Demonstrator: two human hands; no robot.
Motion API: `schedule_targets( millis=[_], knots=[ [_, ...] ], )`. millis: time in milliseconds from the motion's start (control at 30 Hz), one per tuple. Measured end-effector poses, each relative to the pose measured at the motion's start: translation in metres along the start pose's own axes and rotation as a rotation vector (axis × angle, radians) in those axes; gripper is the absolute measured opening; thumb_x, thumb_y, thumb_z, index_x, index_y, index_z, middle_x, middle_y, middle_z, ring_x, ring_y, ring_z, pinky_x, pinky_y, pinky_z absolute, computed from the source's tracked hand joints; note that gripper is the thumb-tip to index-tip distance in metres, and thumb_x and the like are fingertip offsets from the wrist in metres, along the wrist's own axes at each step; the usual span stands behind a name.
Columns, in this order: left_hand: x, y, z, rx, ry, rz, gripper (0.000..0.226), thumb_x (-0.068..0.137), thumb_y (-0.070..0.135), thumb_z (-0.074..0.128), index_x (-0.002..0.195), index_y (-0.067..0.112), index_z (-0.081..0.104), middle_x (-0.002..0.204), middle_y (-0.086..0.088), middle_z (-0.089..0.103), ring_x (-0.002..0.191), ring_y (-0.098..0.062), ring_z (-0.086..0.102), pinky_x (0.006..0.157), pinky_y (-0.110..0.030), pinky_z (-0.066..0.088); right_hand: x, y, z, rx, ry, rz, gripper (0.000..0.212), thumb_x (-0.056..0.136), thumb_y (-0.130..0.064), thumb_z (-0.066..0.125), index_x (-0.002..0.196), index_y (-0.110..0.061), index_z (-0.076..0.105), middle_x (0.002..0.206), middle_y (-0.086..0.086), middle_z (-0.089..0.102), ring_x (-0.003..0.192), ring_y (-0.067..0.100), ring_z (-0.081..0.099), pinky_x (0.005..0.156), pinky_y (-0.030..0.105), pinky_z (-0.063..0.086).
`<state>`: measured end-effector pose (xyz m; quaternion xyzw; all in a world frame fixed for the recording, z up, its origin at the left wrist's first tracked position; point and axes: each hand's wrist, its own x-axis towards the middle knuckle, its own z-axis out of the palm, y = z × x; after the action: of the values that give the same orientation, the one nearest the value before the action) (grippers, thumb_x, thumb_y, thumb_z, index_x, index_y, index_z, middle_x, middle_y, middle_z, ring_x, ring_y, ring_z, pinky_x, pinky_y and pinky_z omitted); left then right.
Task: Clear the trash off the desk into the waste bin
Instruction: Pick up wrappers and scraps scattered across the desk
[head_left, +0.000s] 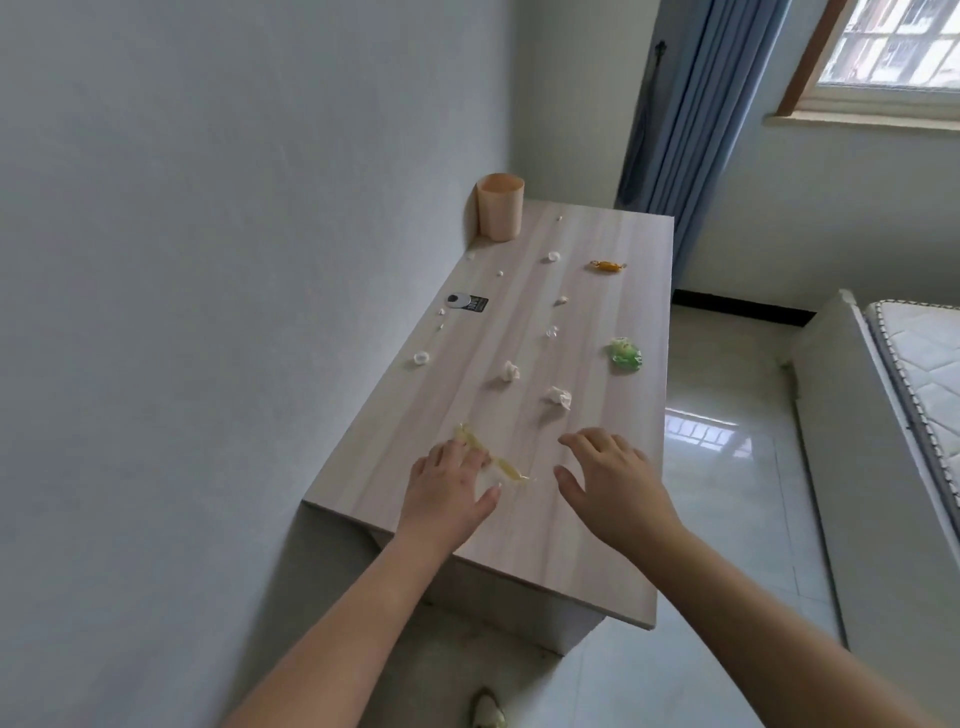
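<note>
My left hand (447, 488) lies palm down on the pale wood-grain desk (587, 545), fingers spread, their tips resting on a long clear-and-yellow plastic wrapper (506, 467) without closing around it. My right hand (610, 480) hovers over the desk just to the right of that wrapper, fingers loosely apart and holding nothing.

Beyond the wrapper, farther from me, sit two crumpled white tissue wads (510, 371), the second (559, 398) to the right of the first. Farther right of the wrapper, close to the desk's open edge, lies a green crinkled sweet packet (625, 355), and past that an orange twisted candy wrapper (607, 266). Small white scraps (554, 256) are scattered across the middle and wall side, along with a white ring (421, 358) near the wall. A black-and-white sticker (467, 303) sits on the desk against the wall. The peach-coloured cylindrical waste bin (500, 207) stands upright on the far corner of the desk, well apart from the wrapper, against the wall.
</note>
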<state>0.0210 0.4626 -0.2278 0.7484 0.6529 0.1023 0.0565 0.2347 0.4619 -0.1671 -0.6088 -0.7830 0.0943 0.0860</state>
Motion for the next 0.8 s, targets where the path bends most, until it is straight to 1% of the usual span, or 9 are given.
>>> schedule_targets(
  millis=[100, 233, 367, 467, 533, 600, 633, 700, 800],
  knots=[
    [0.035, -0.020, 0.023, 0.001, -0.028, -0.010, 0.057, 0.081, 0.064, 0.034, 0.124, 0.026, 0.039, 0.136, -0.004, 0.043, 0.125, -0.025, 0.042, 0.099, -0.042, 0.039, 0.030, 0.002, 0.012, -0.006, -0.013, 0.030, 0.044, 0.092, -0.047, 0.040, 0.130, -0.026, 0.044, 0.136, -0.002, 0.052, 0.121, 0.022, 0.052, 0.100, 0.038, 0.043],
    [0.069, -0.033, 0.060, -0.052, -0.165, -0.053, 0.072, 0.080, 0.069, 0.033, 0.135, 0.023, 0.032, 0.147, -0.009, 0.033, 0.138, -0.027, 0.028, 0.107, -0.046, 0.031, 0.056, 0.008, 0.031, 0.017, -0.053, 0.085, 0.046, 0.093, -0.046, 0.041, 0.134, -0.026, 0.041, 0.139, -0.002, 0.049, 0.124, 0.022, 0.049, 0.103, 0.038, 0.041],
    [0.099, -0.039, 0.097, -0.051, -0.308, -0.107, 0.087, 0.079, 0.074, 0.032, 0.146, 0.021, 0.016, 0.157, -0.009, 0.015, 0.146, -0.027, 0.006, 0.115, -0.048, 0.020, 0.080, 0.017, 0.048, 0.044, -0.096, 0.114, 0.050, 0.093, -0.044, 0.042, 0.138, -0.024, 0.036, 0.142, -0.001, 0.046, 0.128, 0.022, 0.045, 0.105, 0.037, 0.038],
    [0.119, -0.038, 0.122, -0.081, -0.357, -0.196, 0.095, 0.076, 0.079, 0.031, 0.148, 0.023, 0.007, 0.159, -0.014, 0.002, 0.146, -0.030, -0.003, 0.118, -0.049, 0.013, 0.101, 0.029, 0.059, 0.063, -0.120, 0.105, 0.052, 0.093, -0.043, 0.042, 0.140, -0.021, 0.034, 0.142, 0.000, 0.044, 0.130, 0.023, 0.041, 0.106, 0.036, 0.034],
    [0.126, -0.034, 0.138, -0.087, -0.391, -0.241, 0.103, 0.072, 0.084, 0.030, 0.149, 0.022, -0.003, 0.159, -0.017, -0.009, 0.146, -0.031, -0.011, 0.118, -0.050, 0.006, 0.115, 0.038, 0.067, 0.072, -0.134, 0.094, 0.054, 0.093, -0.041, 0.043, 0.141, -0.019, 0.033, 0.143, 0.002, 0.043, 0.130, 0.024, 0.040, 0.106, 0.036, 0.033],
    [0.128, -0.030, 0.152, -0.115, -0.407, -0.277, 0.115, 0.067, 0.087, 0.035, 0.148, 0.020, -0.012, 0.157, -0.017, -0.019, 0.144, -0.030, -0.020, 0.117, -0.050, 0.000, 0.129, 0.048, 0.074, 0.091, -0.137, 0.090, 0.054, 0.092, -0.039, 0.045, 0.141, -0.018, 0.034, 0.143, 0.003, 0.043, 0.130, 0.025, 0.039, 0.105, 0.036, 0.032],
    [0.128, -0.028, 0.158, -0.133, -0.414, -0.292, 0.121, 0.064, 0.087, 0.040, 0.147, 0.018, -0.014, 0.156, -0.017, -0.021, 0.144, -0.030, -0.022, 0.117, -0.049, -0.003, 0.136, 0.053, 0.077, 0.108, -0.136, 0.086, 0.054, 0.092, -0.038, 0.046, 0.141, -0.018, 0.034, 0.143, 0.004, 0.043, 0.130, 0.026, 0.039, 0.105, 0.036, 0.032],
    [0.125, -0.026, 0.168, -0.137, -0.437, -0.322, 0.131, 0.059, 0.089, 0.044, 0.147, 0.012, -0.016, 0.155, -0.018, -0.023, 0.144, -0.031, -0.021, 0.117, -0.047, -0.004, 0.148, 0.063, 0.083, 0.130, -0.150, 0.067, 0.055, 0.092, -0.037, 0.046, 0.141, -0.017, 0.034, 0.143, 0.005, 0.043, 0.130, 0.027, 0.039, 0.106, 0.038, 0.032],
    [0.119, -0.020, 0.178, -0.095, -0.429, -0.361, 0.136, 0.055, 0.093, 0.039, 0.145, 0.009, -0.019, 0.154, -0.017, -0.026, 0.144, -0.030, -0.020, 0.117, -0.045, -0.005, 0.160, 0.076, 0.090, 0.124, -0.180, 0.011, 0.054, 0.092, -0.038, 0.046, 0.140, -0.018, 0.035, 0.144, 0.005, 0.042, 0.131, 0.027, 0.038, 0.107, 0.038, 0.031]
  ],
)
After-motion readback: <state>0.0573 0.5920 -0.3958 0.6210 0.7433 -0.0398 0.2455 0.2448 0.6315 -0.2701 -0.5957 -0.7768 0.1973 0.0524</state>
